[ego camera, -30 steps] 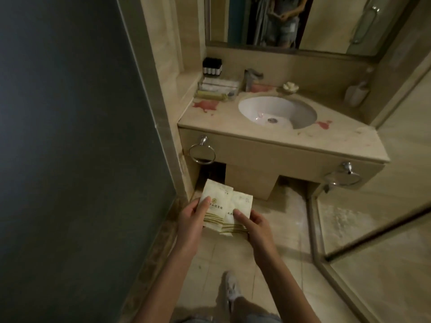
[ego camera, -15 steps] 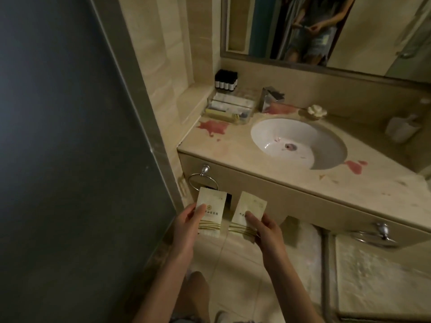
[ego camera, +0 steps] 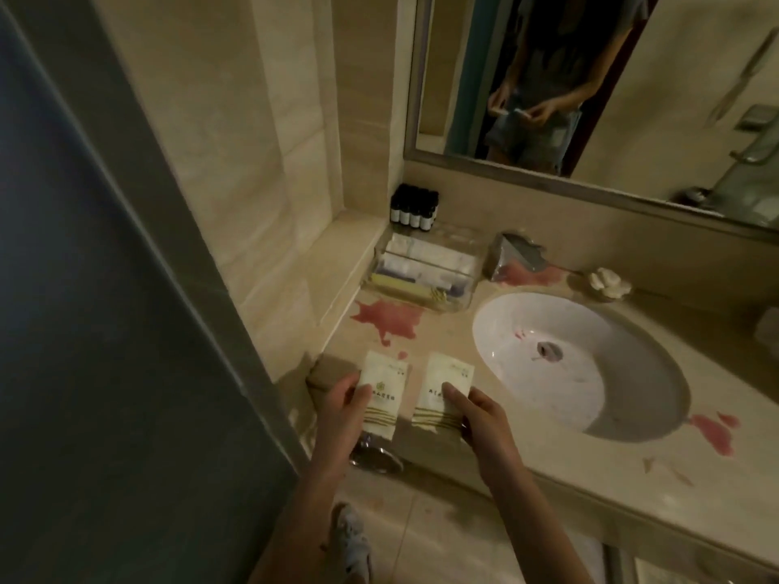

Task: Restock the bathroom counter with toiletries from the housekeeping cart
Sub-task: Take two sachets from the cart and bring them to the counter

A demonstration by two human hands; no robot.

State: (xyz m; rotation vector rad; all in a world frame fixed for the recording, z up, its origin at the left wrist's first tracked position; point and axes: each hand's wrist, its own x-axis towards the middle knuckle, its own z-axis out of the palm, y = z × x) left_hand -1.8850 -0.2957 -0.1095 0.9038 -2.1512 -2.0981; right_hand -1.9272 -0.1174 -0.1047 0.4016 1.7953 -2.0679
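Note:
My left hand [ego camera: 342, 408] pinches a cream toiletry packet with gold stripes [ego camera: 384, 392] by its lower left side. A second matching packet [ego camera: 446, 385] is pinched at its lower edge by my right hand [ego camera: 480, 419]. Both packets are held side by side over the front left corner of the beige marble counter [ego camera: 527, 453]. A clear tray of toiletries [ego camera: 425, 274] sits at the back left of the counter, with several small dark bottles [ego camera: 415, 208] behind it.
A white oval sink [ego camera: 569, 360] fills the counter's middle, with a chrome tap [ego camera: 516, 255] and a white flower-shaped soap [ego camera: 609, 282] behind it. Red stains [ego camera: 388, 320] mark the counter. A mirror [ego camera: 611, 86] hangs above. A dark door [ego camera: 84, 330] stands at left. A towel ring [ego camera: 377, 455] hangs below the counter's edge.
I have stepped closer to the counter. Both hands have risen with the packets from below the counter front to over its front left corner, and the packets have spread apart.

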